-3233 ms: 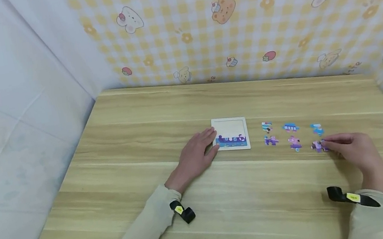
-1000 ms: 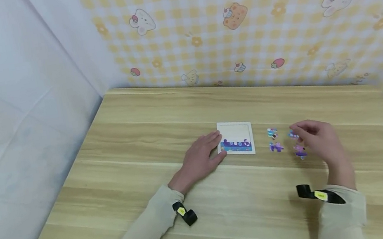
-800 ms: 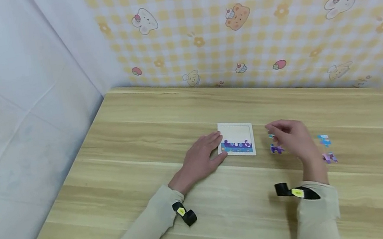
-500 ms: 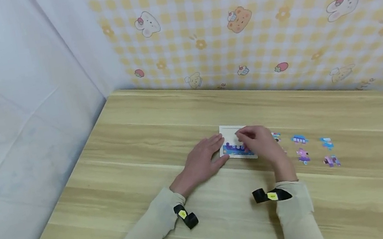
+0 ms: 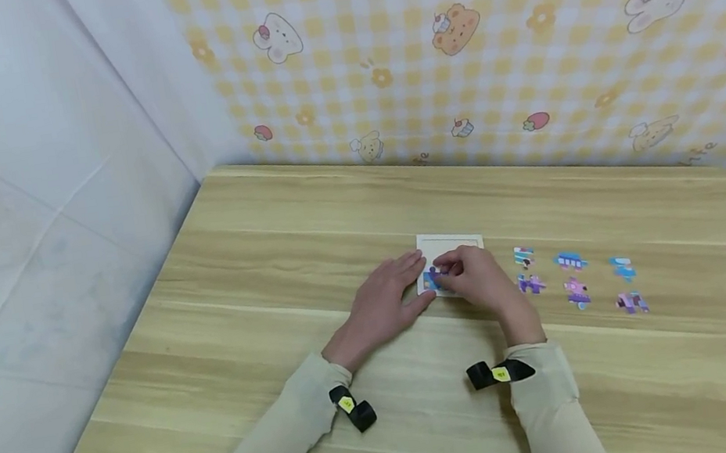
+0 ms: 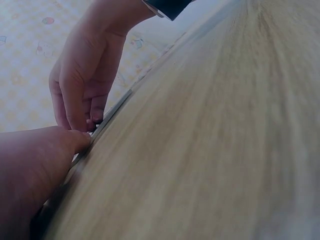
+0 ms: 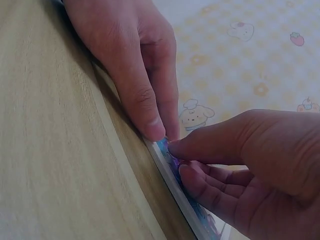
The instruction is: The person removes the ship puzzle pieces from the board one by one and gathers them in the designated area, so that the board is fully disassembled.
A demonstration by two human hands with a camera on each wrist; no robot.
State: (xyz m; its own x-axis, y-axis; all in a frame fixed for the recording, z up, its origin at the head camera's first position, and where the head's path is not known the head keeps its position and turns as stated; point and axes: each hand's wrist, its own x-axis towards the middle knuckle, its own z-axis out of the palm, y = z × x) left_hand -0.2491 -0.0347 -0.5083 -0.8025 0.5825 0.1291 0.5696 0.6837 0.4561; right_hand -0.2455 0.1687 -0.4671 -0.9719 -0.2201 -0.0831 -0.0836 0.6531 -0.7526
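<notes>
In the head view my left hand (image 5: 385, 302) rests against the left side of a white puzzle tray (image 5: 453, 237), fingers fairly straight. Its thumb touches the tray's near left corner, as the right wrist view also shows. My right hand (image 5: 481, 279) reaches over the tray with curled fingers. Thumb and fingertips pinch at a purple-and-blue puzzle piece (image 7: 174, 162) along the tray's near edge. These fingers hide much of the row in the tray; whether the piece is lifted cannot be seen.
Several loose puzzle pieces lie right of the tray in two rows: a striped one (image 5: 524, 258), a blue bus-like one (image 5: 570, 261), a light blue one (image 5: 622, 267), a purple one (image 5: 531, 284), a pink one (image 5: 577, 291) and another purple one (image 5: 632, 303). A checked cloth (image 5: 508, 61) hangs behind the table.
My right hand has left the purple piece at the far right, passed left over the loose pieces and come down in the tray. The left hand stays at the tray.
</notes>
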